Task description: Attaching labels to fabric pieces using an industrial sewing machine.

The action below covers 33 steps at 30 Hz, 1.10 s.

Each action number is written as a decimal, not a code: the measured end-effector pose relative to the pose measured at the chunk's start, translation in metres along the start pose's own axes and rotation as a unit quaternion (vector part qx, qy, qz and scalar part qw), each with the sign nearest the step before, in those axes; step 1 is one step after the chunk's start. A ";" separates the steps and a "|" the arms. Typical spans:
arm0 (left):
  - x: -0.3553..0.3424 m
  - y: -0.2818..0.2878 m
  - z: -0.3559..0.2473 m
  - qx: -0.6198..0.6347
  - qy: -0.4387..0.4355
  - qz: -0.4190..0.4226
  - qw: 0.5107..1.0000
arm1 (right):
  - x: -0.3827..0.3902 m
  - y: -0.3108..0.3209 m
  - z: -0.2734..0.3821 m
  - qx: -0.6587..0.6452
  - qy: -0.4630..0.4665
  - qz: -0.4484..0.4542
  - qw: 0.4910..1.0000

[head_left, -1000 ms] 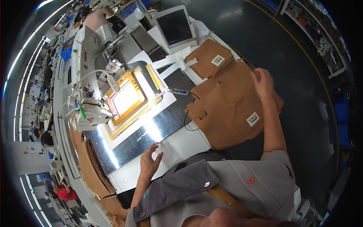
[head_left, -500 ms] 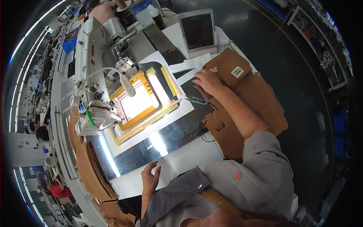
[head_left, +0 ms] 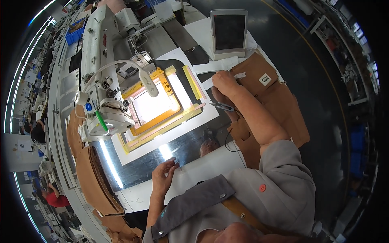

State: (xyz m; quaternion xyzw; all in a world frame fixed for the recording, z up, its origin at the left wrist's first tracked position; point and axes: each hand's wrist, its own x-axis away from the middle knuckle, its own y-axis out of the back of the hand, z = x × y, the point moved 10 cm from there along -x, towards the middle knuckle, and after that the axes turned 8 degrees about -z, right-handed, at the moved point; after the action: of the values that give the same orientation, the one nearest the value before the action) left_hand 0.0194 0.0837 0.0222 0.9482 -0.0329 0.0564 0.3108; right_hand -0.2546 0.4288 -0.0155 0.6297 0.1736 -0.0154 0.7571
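Observation:
My right hand (head_left: 225, 84) is over the metal bed's right edge, beside a brown fabric piece (head_left: 256, 71). Its fingers are curled closed at a white strip (head_left: 207, 84); whatever they pinch is hidden beneath them. A small white tag (head_left: 240, 75) lies just past the knuckles. Near the wrist are thread snips (head_left: 223, 106). My left hand (head_left: 163, 175) hovers above the near edge of the shiny bed (head_left: 190, 150), thumb and fingers apart and holding nothing. Farther off, a yellow frame (head_left: 156, 121) lies on a white sheet (head_left: 210, 113) beside the sewing machine head (head_left: 109, 117).
A tablet (head_left: 229, 30) stands at the back right. Stacked brown pieces (head_left: 95, 182) lie at the near left, and more brown fabric (head_left: 287, 113) covers the right side. A bent lamp (head_left: 148, 83) reaches over the frame. A dark cord (head_left: 231, 141) loops beside the bed.
My right hand's fingers have drawn in from a looser reach to a closed curl. My left hand has moved slightly up over the bed. The whole view has shifted a little.

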 end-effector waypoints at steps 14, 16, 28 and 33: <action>-0.007 -0.003 0.020 0.049 -0.028 0.041 0.998 | 0.003 0.016 0.028 0.025 0.031 -0.011 0.999; -0.007 -0.003 0.026 0.064 -0.025 0.040 0.997 | 0.005 0.022 0.033 0.004 0.045 -0.026 0.999; -0.023 -0.007 0.033 0.075 -0.012 0.071 0.995 | 0.017 0.040 0.032 -0.118 0.067 -0.116 0.984; -0.028 -0.008 0.025 0.048 -0.051 0.069 0.995 | 0.027 0.054 0.050 -0.021 0.154 -0.157 0.975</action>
State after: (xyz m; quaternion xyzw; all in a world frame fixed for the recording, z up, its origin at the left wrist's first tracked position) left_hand -0.0055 0.0759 -0.0061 0.9590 -0.1117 0.0306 0.2585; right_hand -0.2044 0.3969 0.0357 0.5734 0.3851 -0.0327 0.7224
